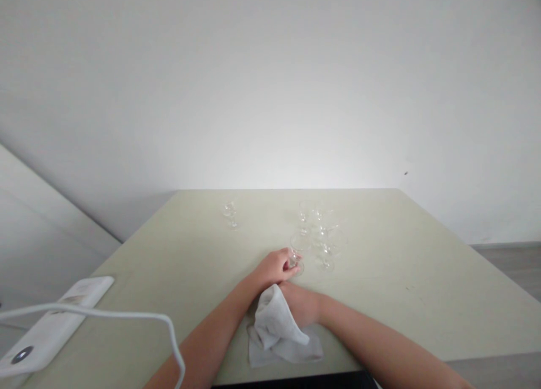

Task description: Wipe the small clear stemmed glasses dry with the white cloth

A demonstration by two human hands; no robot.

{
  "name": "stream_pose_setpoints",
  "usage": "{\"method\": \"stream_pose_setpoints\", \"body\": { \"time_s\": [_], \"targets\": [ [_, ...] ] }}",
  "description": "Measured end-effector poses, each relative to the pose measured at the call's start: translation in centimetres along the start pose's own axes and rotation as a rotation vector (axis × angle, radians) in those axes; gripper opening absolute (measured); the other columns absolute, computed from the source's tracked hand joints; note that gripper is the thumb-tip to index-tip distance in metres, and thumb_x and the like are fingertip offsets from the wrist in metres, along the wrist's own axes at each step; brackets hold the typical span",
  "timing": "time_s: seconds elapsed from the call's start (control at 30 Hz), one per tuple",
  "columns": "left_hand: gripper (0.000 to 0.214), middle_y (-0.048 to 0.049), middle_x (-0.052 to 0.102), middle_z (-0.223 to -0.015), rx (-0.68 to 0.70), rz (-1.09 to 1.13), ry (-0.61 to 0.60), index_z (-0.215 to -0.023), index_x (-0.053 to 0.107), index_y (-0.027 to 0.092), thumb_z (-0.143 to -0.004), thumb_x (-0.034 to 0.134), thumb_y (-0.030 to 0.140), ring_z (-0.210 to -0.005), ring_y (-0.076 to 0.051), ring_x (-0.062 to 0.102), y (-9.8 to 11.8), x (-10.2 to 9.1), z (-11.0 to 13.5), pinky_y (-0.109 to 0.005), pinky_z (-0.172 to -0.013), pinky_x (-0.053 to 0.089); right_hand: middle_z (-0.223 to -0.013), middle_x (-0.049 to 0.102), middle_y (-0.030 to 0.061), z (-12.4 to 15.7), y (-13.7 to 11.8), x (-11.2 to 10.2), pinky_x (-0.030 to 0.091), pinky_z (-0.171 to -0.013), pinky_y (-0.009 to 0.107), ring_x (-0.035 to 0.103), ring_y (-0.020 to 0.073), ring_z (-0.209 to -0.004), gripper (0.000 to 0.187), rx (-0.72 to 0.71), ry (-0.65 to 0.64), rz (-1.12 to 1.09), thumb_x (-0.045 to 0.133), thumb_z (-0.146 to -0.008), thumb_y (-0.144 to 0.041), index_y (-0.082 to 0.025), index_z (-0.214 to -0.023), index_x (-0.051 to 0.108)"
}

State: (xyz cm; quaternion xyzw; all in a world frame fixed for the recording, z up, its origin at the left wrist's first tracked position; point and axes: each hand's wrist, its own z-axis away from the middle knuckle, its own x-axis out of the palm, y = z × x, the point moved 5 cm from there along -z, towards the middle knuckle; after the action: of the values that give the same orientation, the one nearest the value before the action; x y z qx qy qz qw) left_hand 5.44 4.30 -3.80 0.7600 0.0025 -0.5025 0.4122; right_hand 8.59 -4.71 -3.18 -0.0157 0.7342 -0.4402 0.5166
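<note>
My left hand (275, 266) reaches over the table with its fingers closed around a small clear stemmed glass (299, 269), whose round foot shows beside the fingertips. Just below it, close to my left wrist, my right hand (299, 303) grips a bunched light grey cloth (274, 317). Part of the cloth hangs down and lies on the table; the right fingers are mostly hidden. Beyond and to the right of my hands stands a group of several clear stemmed glasses (324, 248). Another clear stemmed glass (232, 216) is farther off to the left.
The pale green table (380, 315) meets a white wall (270, 96) at its far edge. At the left lies a white power strip-like object (63, 313), with a white cable (127, 314) looping in front. A black edge (296, 381) shows at the bottom.
</note>
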Motion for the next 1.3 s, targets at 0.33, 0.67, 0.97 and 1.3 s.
{"method": "stream_pose_setpoints", "body": {
  "time_s": [0.33,0.67,0.97,1.3],
  "targets": [
    [0.034,0.0011,0.059,-0.07,-0.005,-0.028,-0.006,-0.108,0.064,0.019,-0.079,0.061,0.037,-0.061,-0.011,0.052,0.22,-0.12,-0.08,-0.021,-0.06,0.039,-0.067,0.056,-0.002,-0.06,-0.09,0.12,0.044,-0.066,0.023,0.049,0.0138,-0.065,0.005,-0.064,0.013,0.009,0.067,-0.073,-0.019,-0.018,-0.075,0.063],
    [0.034,0.0011,0.058,-0.071,0.012,-0.014,-0.013,-0.109,0.064,0.02,-0.08,0.06,0.037,-0.06,-0.011,0.051,0.14,-0.01,-0.02,-0.021,-0.061,0.039,-0.067,0.056,-0.0015,0.04,-0.56,-0.3,0.044,-0.066,0.023,0.049,0.0137,-0.063,0.004,-0.038,0.022,-0.037,0.066,-0.073,-0.02,-0.018,-0.075,0.063],
    [0.033,0.0013,0.058,-0.071,0.027,-0.015,-0.003,-0.109,0.064,0.019,-0.08,0.061,0.036,-0.06,-0.011,0.051,0.08,-0.03,-0.07,-0.021,-0.062,0.04,-0.069,0.057,-0.0008,-0.01,-0.13,0.12,0.045,-0.07,0.023,0.05,0.0134,-0.065,0.004,-0.062,0.002,0.048,0.063,-0.075,-0.021,-0.018,-0.074,0.06],
    [0.033,0.0025,0.056,-0.069,0.018,-0.007,-0.003,-0.109,0.063,0.019,-0.08,0.061,0.035,-0.058,-0.01,0.049,0.12,0.01,-0.1,-0.02,-0.059,0.037,-0.078,0.06,0.0013,-0.12,-0.46,0.03,0.043,-0.067,0.022,0.048,0.0115,-0.065,0.005,-0.077,-0.019,0.139,0.064,-0.075,-0.019,-0.015,-0.074,0.06]
  ]
}}
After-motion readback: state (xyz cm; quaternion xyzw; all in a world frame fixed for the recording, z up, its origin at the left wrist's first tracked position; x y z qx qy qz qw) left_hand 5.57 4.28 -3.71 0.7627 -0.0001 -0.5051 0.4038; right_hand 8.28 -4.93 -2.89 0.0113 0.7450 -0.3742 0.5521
